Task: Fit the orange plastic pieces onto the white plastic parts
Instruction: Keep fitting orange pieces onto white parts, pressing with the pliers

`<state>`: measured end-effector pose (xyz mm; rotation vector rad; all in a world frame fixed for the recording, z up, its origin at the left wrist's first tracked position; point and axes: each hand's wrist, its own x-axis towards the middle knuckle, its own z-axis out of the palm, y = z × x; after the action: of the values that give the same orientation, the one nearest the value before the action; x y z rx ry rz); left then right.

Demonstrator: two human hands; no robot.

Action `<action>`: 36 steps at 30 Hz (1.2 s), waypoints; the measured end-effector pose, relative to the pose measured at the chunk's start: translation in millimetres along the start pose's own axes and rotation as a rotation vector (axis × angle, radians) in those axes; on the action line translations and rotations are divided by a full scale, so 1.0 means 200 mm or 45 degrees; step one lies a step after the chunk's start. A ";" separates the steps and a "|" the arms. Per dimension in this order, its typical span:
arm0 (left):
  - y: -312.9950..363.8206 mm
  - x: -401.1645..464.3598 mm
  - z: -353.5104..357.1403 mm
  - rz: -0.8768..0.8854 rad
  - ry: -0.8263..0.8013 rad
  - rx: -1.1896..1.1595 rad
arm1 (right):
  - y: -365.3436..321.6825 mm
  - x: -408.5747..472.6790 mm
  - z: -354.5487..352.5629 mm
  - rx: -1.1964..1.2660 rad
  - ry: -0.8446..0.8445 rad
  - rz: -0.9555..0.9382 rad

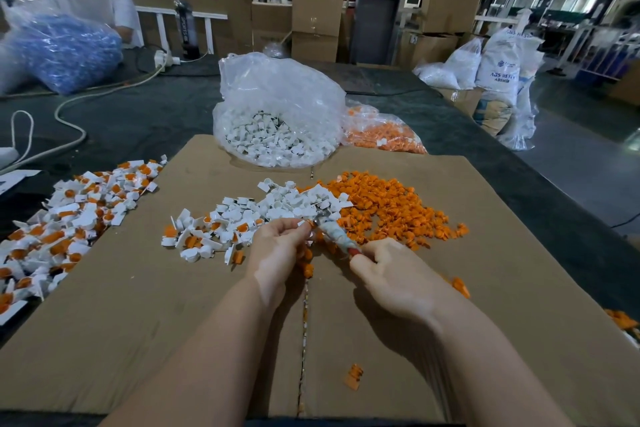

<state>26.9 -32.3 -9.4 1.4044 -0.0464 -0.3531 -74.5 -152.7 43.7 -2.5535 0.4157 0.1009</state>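
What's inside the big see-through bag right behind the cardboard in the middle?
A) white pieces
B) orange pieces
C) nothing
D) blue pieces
A: the clear bag standing open in the middle, at the far edge of the cardboard, is full of white plastic parts.

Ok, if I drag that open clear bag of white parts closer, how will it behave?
The clear bag looks thin and crumpled, so probably floppy. Its mouth gapes over loose white parts, so these may spill. Being full, it likely drags heavily across the cardboard.
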 end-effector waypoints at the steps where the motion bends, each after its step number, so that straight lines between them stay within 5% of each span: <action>1: 0.00 0.00 0.00 -0.010 0.011 -0.011 | -0.01 0.00 -0.01 0.030 -0.021 -0.006; 12: 0.03 -0.02 0.03 -0.045 0.051 0.037 | -0.04 -0.01 -0.05 0.082 -0.218 -0.045; 24: 0.04 -0.04 0.02 -0.024 0.038 0.039 | -0.04 0.02 0.07 0.032 -0.073 0.017; 31: 0.02 -0.03 0.01 0.007 0.071 0.070 | 0.00 0.02 0.11 0.046 0.110 0.007; 36: -0.02 -0.04 0.01 0.233 0.091 0.338 | 0.06 0.04 0.13 -0.033 0.478 0.060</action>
<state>17.5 -31.9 -12.4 1.6601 -0.1671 -0.1482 -70.0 -151.8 13.9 -2.5881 0.6191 -0.3638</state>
